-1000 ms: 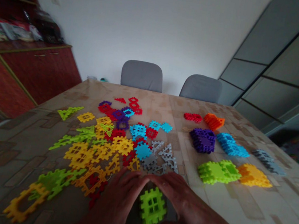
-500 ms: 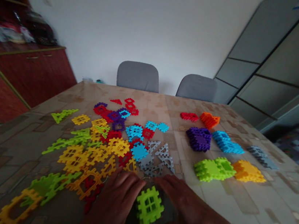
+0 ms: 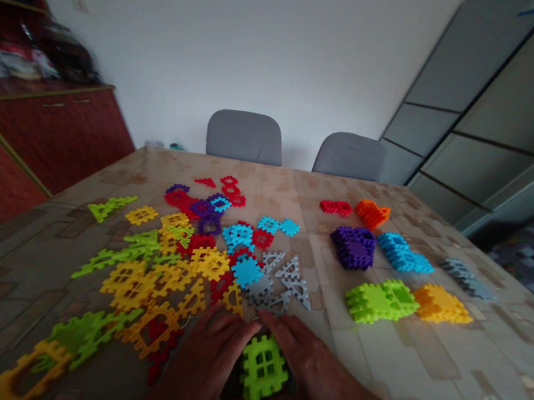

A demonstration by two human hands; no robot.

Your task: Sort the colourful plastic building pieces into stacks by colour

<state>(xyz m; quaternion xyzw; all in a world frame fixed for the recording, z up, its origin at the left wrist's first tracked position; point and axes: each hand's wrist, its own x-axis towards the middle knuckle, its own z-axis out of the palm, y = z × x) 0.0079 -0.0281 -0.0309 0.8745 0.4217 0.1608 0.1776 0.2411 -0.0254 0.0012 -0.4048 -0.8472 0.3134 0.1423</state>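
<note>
Near the front edge of the table sits a stack of lime-green window-shaped interlocking building tiles (image 3: 264,367), with toothed edges and a four-pane window on top. Against its left side lies my left hand (image 3: 206,362), fingers bent and pressed together, thumb low at the front. From the right, my right hand (image 3: 310,356) closes on the stack, fingers along its far right corner; its thumb is dim and partly hidden below. The fingertips of both hands nearly meet behind the stack. Just beyond them lie loose grey triangular tiles (image 3: 290,267) and a yellow triangular tile (image 3: 233,299).
Loose yellow tiles (image 3: 126,280), green, red, purple and blue tiles spread over the table's left half. Sorted stacks stand at right: green (image 3: 381,300), yellow (image 3: 443,304), purple (image 3: 353,248), blue (image 3: 404,252), grey (image 3: 467,277), orange (image 3: 372,214) and red (image 3: 335,207). Two grey chairs (image 3: 244,135) stand behind.
My right hand has moved left, from beside the green stack to contact with it. The fingertips of both hands have come closer together, and the stack has shifted slightly left.
</note>
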